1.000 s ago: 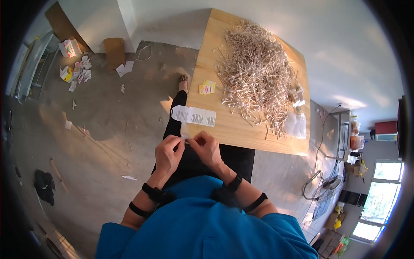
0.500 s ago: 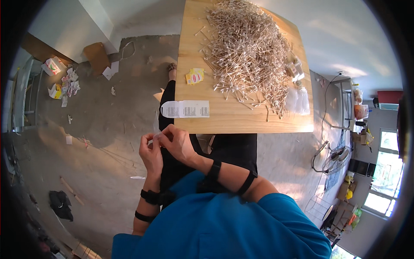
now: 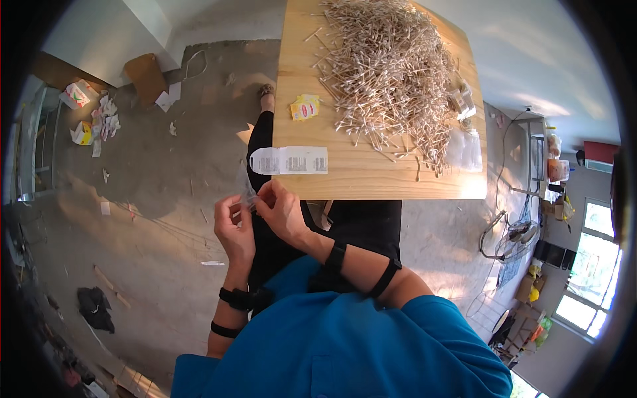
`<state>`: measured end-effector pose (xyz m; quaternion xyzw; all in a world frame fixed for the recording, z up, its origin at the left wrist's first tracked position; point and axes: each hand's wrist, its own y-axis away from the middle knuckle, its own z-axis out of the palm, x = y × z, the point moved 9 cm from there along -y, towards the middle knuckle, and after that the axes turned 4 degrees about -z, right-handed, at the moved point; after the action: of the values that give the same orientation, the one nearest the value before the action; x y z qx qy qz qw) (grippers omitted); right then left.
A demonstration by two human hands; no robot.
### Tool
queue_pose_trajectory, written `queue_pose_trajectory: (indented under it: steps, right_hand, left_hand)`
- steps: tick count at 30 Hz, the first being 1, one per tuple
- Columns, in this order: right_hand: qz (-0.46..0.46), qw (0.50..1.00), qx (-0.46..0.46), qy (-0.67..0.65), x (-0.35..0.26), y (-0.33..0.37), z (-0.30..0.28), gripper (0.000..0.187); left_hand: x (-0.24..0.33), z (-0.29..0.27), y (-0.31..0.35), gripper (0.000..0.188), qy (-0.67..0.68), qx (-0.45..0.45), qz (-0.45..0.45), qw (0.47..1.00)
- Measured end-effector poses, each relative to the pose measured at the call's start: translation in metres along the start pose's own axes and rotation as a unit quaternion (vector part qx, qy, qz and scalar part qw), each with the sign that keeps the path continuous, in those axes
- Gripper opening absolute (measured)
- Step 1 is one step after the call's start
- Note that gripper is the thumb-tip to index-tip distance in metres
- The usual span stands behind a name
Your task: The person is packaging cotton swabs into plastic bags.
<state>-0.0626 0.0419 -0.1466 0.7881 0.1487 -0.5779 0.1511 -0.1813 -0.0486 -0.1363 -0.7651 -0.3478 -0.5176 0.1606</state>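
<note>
Grey floor point(image 3: 159, 205), littered. Far left: brown cardboard piece point(image 3: 146, 78), white sheets point(image 3: 169, 97) just beside it; crumpled paper scraps point(image 3: 106, 119) next to a yellow-and-white box point(image 3: 82, 133). Nearer, black bundle point(image 3: 96, 310) beside a thin brown strip point(image 3: 111, 285). Right: wire-caged fan point(image 3: 521, 232), dark cord point(image 3: 502, 159), bright window point(image 3: 587, 265) beyond.

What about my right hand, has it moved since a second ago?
Yes: your right hand has shifted to the left, judged against the near left corner of the wooden table.

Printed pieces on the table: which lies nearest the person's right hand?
The long white piece with a rounded left end, just beyond the right hand; the yellow pieces lie farther off.
</note>
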Motion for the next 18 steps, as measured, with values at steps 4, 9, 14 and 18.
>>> queue_pose_trajectory:
  steps: [4, 9, 14, 18]
  right_hand:
    - [0.097, 0.987, -0.048, -0.121, 0.025, 0.0, 0.014, 0.016]
    - [0.133, 0.954, -0.063, -0.263, 0.041, -0.003, 0.032, 0.016]
    - [0.161, 0.952, -0.091, -0.242, 0.054, -0.001, 0.043, 0.015]
    - [0.166, 0.952, -0.091, -0.242, 0.056, 0.0, 0.041, 0.016]
  left_hand:
    - [-0.03, 0.015, 0.006, 0.02, 0.167, -0.036, -0.134, 0.976]
    - [-0.048, 0.011, 0.001, 0.018, 0.276, -0.002, -0.154, 0.949]
    - [-0.059, 0.007, -0.003, 0.017, 0.249, 0.037, -0.15, 0.956]
    - [-0.061, 0.009, 0.002, 0.014, 0.298, 0.044, -0.188, 0.935]
